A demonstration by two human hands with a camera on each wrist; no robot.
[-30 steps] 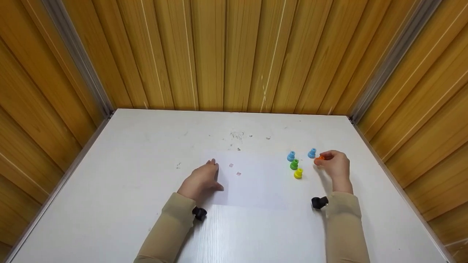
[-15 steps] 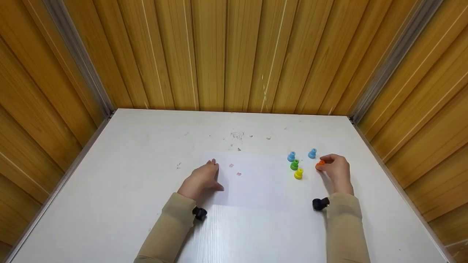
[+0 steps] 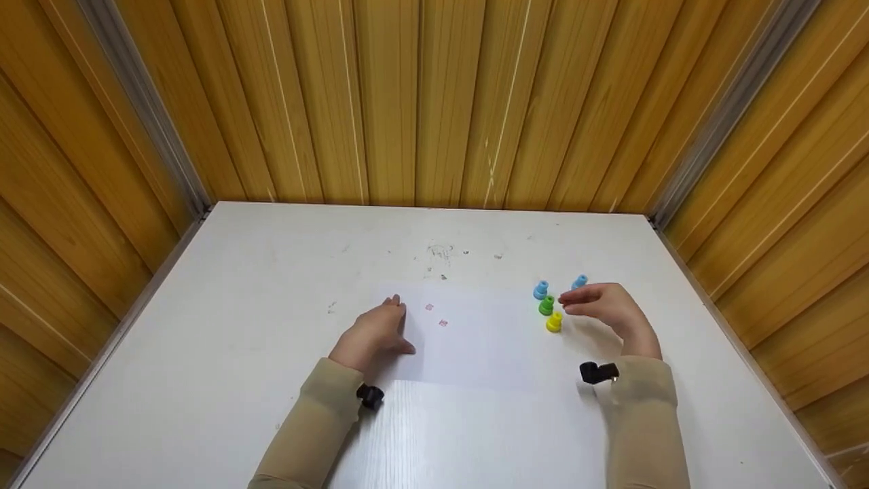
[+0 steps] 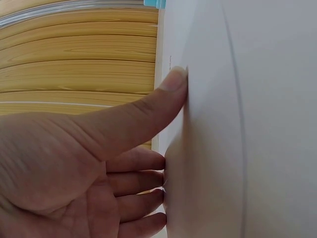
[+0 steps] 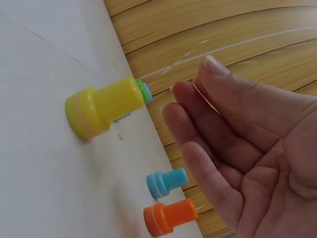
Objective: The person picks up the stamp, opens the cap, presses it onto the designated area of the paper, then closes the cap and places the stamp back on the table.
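Note:
My left hand (image 3: pixel 373 333) rests on the left side of a white sheet of paper (image 3: pixel 475 346), fingertips and thumb touching it. Two small red stamp marks (image 3: pixel 443 322) show on the paper. Above the table, to the right of the paper, my right hand (image 3: pixel 607 309) holds nothing, its fingers loosely bent beside the green stamp (image 3: pixel 546 306) and yellow stamp (image 3: pixel 554 323). A blue stamp (image 3: pixel 540 291) stands behind the green one. Another blue stamp (image 3: pixel 579 281) is partly covered by the right hand. The orange stamp (image 5: pixel 173 215) appears upright in the right wrist view; the hand hides it from the head view.
The white table (image 3: pixel 271 272) has dark smudges (image 3: pixel 440 252) beyond the paper. Wood-patterned walls (image 3: pixel 434 102) enclose its back and sides. A small black camera (image 3: pixel 597 373) is worn at the right wrist, another (image 3: pixel 370 396) at the left.
My right hand set the orange stamp down and let go of it, then moved left toward the green and yellow stamps. The left hand has stayed still on the paper.

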